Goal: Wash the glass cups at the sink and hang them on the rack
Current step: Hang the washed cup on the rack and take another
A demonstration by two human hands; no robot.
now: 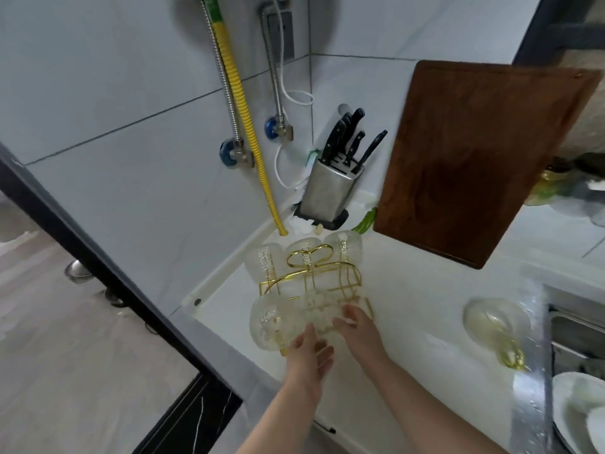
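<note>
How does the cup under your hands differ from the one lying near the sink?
The cup under the hands sits at the gold rack, with the left hand and right hand on it; the cup near the sink lies alone on its side on the white counter, untouched. The first sits among other hung cups; the second is apart from them. Both are clear textured glass.

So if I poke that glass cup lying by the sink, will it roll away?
Probably a bit. The glass cup lies on its side on the white counter, and its rounded bowl could roll, though likely in a curve since the stem end is narrower. It looks like thin glass, so it may break if it drops into the sink.
</note>
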